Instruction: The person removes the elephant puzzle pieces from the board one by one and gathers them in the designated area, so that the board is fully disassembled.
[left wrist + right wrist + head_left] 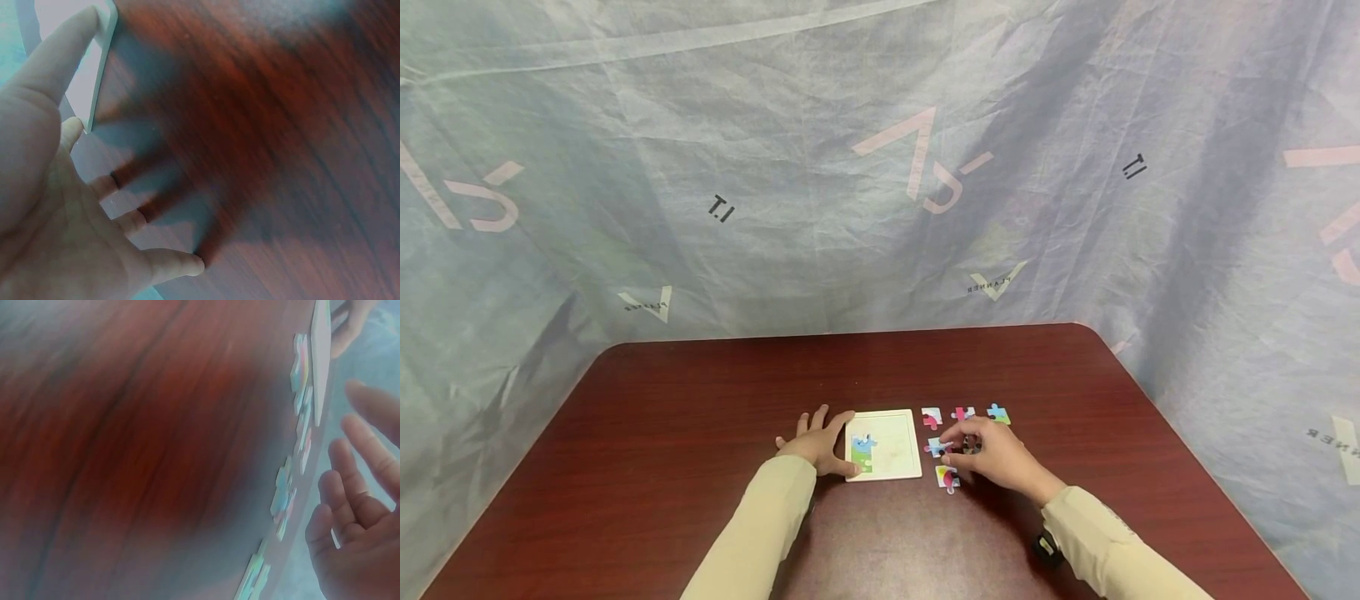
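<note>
A pale square puzzle board (895, 446) lies on the table, with joined blue and green pieces (862, 458) in its lower left. My left hand (814, 446) rests at the board's left side, fingers spread; in the left wrist view its thumb (59, 50) lies over the board's edge. Above the loose pieces hovers my right hand (996, 452), thumb and forefinger apart on either side of a blue puzzle piece (937, 447). Its loosely bent fingers (369, 506) hold nothing in the right wrist view. Another piece (972, 444) shows partly beneath that hand.
Right of the board, a pink and white piece (932, 417), a pink piece (961, 412) and a blue-green piece (998, 413) form a back row. A yellow and pink piece (947, 477) lies nearer. Grey printed cloth (820, 250) hangs behind the dark red table (700, 417).
</note>
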`<action>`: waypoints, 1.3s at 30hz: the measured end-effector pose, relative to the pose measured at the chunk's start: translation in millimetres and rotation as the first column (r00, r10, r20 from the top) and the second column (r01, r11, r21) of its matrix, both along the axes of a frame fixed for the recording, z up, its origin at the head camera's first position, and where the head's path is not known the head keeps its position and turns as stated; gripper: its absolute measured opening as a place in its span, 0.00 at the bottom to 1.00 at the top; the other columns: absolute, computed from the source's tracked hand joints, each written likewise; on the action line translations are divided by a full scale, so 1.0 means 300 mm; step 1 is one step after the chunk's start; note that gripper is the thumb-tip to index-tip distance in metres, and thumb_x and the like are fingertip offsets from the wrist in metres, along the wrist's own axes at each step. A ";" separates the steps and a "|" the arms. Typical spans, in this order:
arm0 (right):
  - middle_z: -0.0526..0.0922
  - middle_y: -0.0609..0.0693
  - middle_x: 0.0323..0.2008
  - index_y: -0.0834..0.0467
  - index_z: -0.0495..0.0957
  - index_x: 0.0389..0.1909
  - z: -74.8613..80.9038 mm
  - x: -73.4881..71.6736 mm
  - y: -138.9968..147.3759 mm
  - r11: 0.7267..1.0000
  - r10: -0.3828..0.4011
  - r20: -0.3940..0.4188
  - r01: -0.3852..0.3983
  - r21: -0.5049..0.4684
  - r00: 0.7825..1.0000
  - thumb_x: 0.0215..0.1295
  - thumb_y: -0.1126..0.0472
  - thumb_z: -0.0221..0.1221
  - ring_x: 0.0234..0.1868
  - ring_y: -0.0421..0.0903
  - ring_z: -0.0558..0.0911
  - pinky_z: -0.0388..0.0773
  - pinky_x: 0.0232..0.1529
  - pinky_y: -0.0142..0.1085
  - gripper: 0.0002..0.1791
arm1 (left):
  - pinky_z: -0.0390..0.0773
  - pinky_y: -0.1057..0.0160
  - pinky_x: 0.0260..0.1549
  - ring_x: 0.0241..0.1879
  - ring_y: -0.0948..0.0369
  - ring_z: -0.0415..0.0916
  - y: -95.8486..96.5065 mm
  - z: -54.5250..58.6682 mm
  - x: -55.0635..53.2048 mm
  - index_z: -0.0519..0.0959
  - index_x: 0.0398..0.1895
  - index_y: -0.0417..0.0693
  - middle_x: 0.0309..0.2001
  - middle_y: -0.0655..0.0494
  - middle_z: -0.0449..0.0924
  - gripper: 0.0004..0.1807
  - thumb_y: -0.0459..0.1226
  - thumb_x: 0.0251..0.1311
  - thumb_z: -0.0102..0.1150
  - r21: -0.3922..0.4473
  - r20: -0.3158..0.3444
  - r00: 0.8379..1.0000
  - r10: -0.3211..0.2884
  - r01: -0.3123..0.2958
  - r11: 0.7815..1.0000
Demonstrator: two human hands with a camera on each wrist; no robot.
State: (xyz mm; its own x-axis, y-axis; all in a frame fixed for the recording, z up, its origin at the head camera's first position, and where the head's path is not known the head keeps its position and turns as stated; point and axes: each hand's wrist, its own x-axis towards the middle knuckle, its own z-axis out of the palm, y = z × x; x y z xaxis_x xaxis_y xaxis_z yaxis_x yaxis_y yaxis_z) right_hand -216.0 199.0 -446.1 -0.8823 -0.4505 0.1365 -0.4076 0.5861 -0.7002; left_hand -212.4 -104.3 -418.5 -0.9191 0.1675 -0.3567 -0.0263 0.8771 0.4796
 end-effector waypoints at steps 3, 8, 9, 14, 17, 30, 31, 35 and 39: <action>0.80 0.45 0.30 0.58 0.86 0.42 0.001 -0.004 -0.018 0.999 -0.009 0.036 0.010 -0.035 0.999 0.60 0.59 0.73 0.22 0.40 0.78 0.74 0.31 0.33 0.12 | 0.43 0.20 0.63 0.77 0.33 0.38 0.000 0.001 0.000 0.58 0.79 0.55 0.80 0.37 0.43 0.48 0.44 0.58 0.75 0.000 -0.008 1.000 -0.005 0.005 1.000; 0.78 0.44 0.29 0.60 0.86 0.42 0.005 -0.008 -0.047 0.997 -0.032 0.042 0.034 -0.065 0.999 0.60 0.59 0.73 0.27 0.41 0.76 0.73 0.31 0.33 0.12 | 0.43 0.20 0.63 0.77 0.33 0.38 0.000 0.001 0.002 0.58 0.79 0.54 0.80 0.37 0.43 0.48 0.44 0.58 0.75 0.005 -0.016 1.000 -0.006 0.006 1.000; 0.78 0.44 0.30 0.60 0.87 0.42 0.005 -0.009 -0.052 0.997 -0.039 0.037 0.041 -0.062 0.999 0.60 0.58 0.73 0.29 0.41 0.75 0.73 0.31 0.33 0.13 | 0.43 0.20 0.62 0.77 0.33 0.38 0.000 0.000 0.001 0.58 0.78 0.54 0.80 0.37 0.43 0.48 0.44 0.58 0.75 0.005 -0.017 1.000 -0.006 0.006 1.000; 0.78 0.45 0.33 0.59 0.86 0.44 0.004 -0.014 -0.080 0.995 -0.059 0.073 0.064 -0.071 0.996 0.61 0.57 0.72 0.32 0.43 0.74 0.72 0.33 0.35 0.14 | 0.43 0.19 0.62 0.77 0.33 0.38 -0.002 -0.007 -0.002 0.58 0.79 0.54 0.80 0.37 0.43 0.48 0.43 0.58 0.75 0.006 -0.017 1.000 -0.001 0.002 1.000; 0.80 0.48 0.36 0.59 0.86 0.45 0.007 -0.016 -0.099 0.994 -0.067 0.086 0.074 -0.076 0.994 0.61 0.59 0.72 0.33 0.44 0.74 0.73 0.34 0.36 0.13 | 0.43 0.20 0.63 0.77 0.33 0.38 -0.002 -0.005 -0.001 0.58 0.79 0.54 0.80 0.37 0.43 0.48 0.44 0.58 0.75 0.004 -0.017 1.000 -0.001 0.001 1.000; 0.78 0.45 0.31 0.60 0.85 0.45 0.016 -0.034 -0.188 0.994 -0.061 0.087 0.068 -0.081 0.994 0.63 0.59 0.70 0.27 0.44 0.73 0.73 0.30 0.35 0.13 | 0.43 0.20 0.63 0.77 0.33 0.39 0.002 -0.003 -0.001 0.59 0.78 0.54 0.80 0.37 0.44 0.48 0.44 0.57 0.75 -0.006 -0.015 1.000 0.003 -0.003 1.000; 0.77 0.46 0.31 0.60 0.85 0.45 0.016 -0.035 -0.195 0.995 -0.059 0.081 0.066 -0.078 0.995 0.63 0.59 0.70 0.27 0.43 0.72 0.72 0.31 0.35 0.12 | 0.43 0.20 0.63 0.77 0.34 0.39 0.002 -0.004 -0.003 0.59 0.78 0.55 0.80 0.37 0.44 0.48 0.44 0.57 0.75 -0.006 -0.013 1.000 0.006 -0.006 1.000; 0.77 0.46 0.31 0.60 0.85 0.43 0.016 -0.040 -0.224 0.995 -0.059 0.067 0.064 -0.076 0.996 0.63 0.60 0.71 0.28 0.42 0.72 0.71 0.29 0.34 0.11 | 0.44 0.20 0.62 0.77 0.33 0.39 0.003 -0.009 -0.007 0.60 0.78 0.54 0.79 0.37 0.44 0.48 0.44 0.57 0.76 -0.014 -0.015 1.000 0.008 -0.008 1.000; 0.78 0.45 0.30 0.60 0.86 0.41 0.015 -0.044 -0.248 0.996 -0.068 0.044 0.071 -0.061 0.997 0.61 0.60 0.72 0.28 0.42 0.73 0.71 0.29 0.34 0.10 | 0.44 0.20 0.62 0.77 0.33 0.39 0.002 -0.012 -0.009 0.60 0.78 0.54 0.79 0.37 0.44 0.48 0.44 0.57 0.76 -0.015 -0.014 1.000 0.008 -0.008 1.000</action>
